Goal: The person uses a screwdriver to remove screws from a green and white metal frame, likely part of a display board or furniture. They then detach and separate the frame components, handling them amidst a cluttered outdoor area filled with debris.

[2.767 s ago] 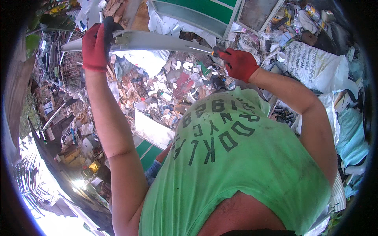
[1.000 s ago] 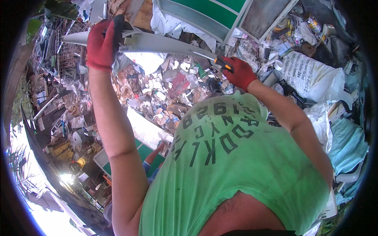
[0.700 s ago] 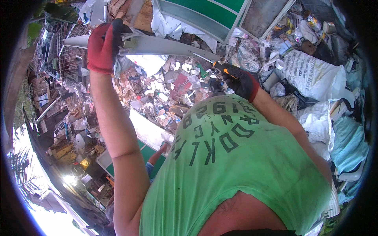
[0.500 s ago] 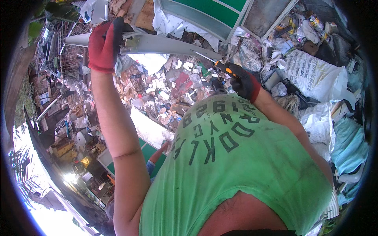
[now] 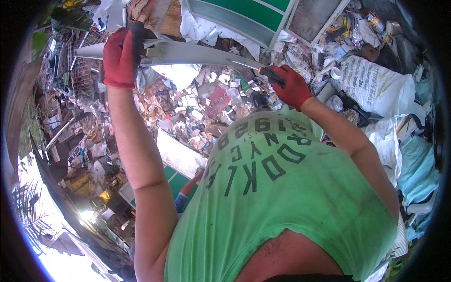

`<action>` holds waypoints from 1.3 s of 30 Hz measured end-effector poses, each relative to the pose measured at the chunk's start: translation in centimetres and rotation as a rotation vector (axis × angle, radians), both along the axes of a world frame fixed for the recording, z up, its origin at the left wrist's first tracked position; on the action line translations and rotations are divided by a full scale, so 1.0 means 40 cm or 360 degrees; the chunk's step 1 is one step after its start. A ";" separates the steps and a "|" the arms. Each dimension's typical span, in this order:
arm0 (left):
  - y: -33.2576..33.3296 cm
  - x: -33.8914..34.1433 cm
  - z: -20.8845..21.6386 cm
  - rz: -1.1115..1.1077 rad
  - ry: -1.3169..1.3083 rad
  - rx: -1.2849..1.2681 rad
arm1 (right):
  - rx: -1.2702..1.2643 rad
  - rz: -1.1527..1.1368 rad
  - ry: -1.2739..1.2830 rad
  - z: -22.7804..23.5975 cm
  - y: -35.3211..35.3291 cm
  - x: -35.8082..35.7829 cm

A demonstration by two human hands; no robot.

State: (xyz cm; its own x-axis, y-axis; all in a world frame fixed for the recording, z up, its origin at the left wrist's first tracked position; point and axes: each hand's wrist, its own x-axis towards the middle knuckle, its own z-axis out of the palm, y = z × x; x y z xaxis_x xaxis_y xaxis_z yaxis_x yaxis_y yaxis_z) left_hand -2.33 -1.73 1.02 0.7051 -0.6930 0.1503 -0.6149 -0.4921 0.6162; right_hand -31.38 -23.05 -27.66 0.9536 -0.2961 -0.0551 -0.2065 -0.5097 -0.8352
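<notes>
Rotated since half a second ago: the right hand (image 5: 290,87), which then showed its black palm side and now shows its red back. The left hand (image 5: 123,56) holds practically its former position.

Nearest, at five o'clock, is the wearer's green shirt (image 5: 282,197), stained, bearing large dark letters and figures, inverted in this view. Beyond it, between one and two o'clock, the right hand, gloved, is closed around the handle of a screwdriver (image 5: 261,70) with an orange band and a thin metal shaft. The shaft points to the left, over one end of a long grey panel (image 5: 192,54); whether its tip touches cannot be told. The panel spans ten to one o'clock, slightly curved, with a broken edge beside the left hand, which is gloved and gripping it between ten and eleven.

Under the panel lies mixed debris (image 5: 188,101). At seven o'clock another person's limb (image 5: 190,184) is partly hidden.

Containers: at two o'clock, a bulging white sack (image 5: 373,84) with several lines of dark print, contents not visible; just beside it, a small white cup (image 5: 335,73), interior not discernible; at three o'clock, a teal bag (image 5: 418,164), crumpled, contents hidden.

Farthest, at twelve o'clock, stands a green board (image 5: 249,14) with pale stripes.
</notes>
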 end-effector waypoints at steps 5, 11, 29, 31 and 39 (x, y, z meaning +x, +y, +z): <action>-0.019 -0.002 0.003 0.0018 0.0112 -0.0090 | 0.0935 -0.0237 -0.0173 -0.028 0.017 -0.005; -0.021 0.000 0.000 0.0163 0.0213 -0.0100 | 0.2751 -0.1040 -0.0079 0.002 0.033 0.011; 0.047 0.108 -0.030 -0.0082 -0.0183 0.0104 | 0.1242 -0.0314 -0.0310 -0.056 0.048 -0.069; 0.040 0.111 -0.037 -0.0030 -0.0144 0.0020 | 0.0735 -0.0186 -0.0750 -0.057 0.058 -0.064; 0.021 0.106 -0.037 -0.0120 0.0044 -0.0079 | 0.2150 -0.0360 0.0645 -0.023 -0.024 -0.039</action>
